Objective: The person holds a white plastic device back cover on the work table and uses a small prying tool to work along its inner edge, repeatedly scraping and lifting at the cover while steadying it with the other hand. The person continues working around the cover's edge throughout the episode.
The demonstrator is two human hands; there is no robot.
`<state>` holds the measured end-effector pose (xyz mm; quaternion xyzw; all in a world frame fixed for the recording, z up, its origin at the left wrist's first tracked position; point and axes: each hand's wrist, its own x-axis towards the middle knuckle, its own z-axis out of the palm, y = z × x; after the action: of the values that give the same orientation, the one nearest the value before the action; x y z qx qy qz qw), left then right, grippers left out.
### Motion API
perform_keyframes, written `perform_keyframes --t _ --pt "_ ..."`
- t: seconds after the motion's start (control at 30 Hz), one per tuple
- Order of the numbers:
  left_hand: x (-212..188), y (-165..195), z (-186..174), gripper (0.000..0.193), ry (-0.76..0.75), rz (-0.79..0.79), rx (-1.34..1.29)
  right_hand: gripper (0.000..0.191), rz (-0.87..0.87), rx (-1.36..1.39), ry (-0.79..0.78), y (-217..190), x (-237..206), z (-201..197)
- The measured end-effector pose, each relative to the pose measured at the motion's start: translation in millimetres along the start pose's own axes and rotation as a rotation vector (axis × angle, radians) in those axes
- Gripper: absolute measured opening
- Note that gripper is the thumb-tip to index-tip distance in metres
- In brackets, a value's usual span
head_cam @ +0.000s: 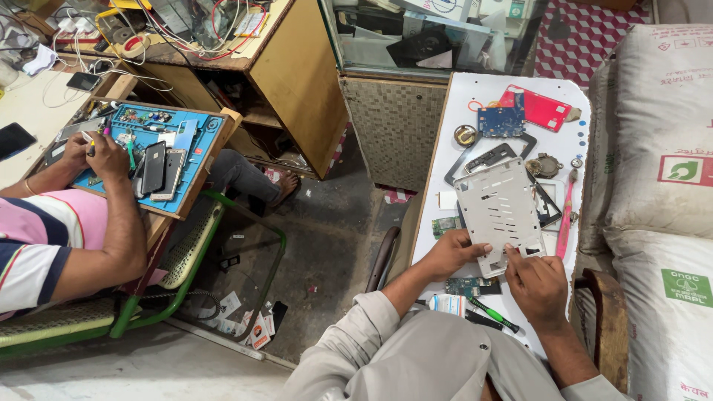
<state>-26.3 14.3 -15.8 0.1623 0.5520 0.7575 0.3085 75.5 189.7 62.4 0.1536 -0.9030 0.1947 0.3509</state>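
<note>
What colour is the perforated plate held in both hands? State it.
Light silver-grey: the perforated metal plate held by the left hand and right hand, seen in the head view.

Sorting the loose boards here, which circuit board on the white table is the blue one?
The blue circuit board at the table's far end, beside the red phone cover. The other two boards, near the hands, are green.

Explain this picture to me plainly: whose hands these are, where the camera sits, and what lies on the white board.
There is no machine here. One camera worn on a person's head looks down at their own bare hands. The left hand and right hand both grip a flat grey slotted metal plate over a white work board. On the board lie a blue circuit board, a red rectangular cover, and a green-handled screwdriver. At left, a co-worker in a striped shirt works over a blue repair mat.
</note>
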Motion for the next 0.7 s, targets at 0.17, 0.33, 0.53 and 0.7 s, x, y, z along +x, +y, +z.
perform_keyframes --t 0.17,0.33,0.53,0.7 --pt "0.3 -0.1 -0.2 0.028 0.008 0.005 0.049 0.035 0.037 -0.040 0.015 -0.5 -0.7 -0.2" --pt "-0.3 -1.9 -0.1 0.028 0.003 0.003 0.014 0.036 0.001 0.012 0.019 -1.1 -1.5 -0.4" --pt "0.9 -4.9 -0.3 0.028 0.008 0.003 -0.003 0.034 0.033 0.001 0.014 1.1 -3.6 0.5" --pt "-0.6 -2.0 0.4 0.028 0.017 -0.003 -0.022 0.032 0.139 -0.023 0.057 2.4 -6.2 1.5"
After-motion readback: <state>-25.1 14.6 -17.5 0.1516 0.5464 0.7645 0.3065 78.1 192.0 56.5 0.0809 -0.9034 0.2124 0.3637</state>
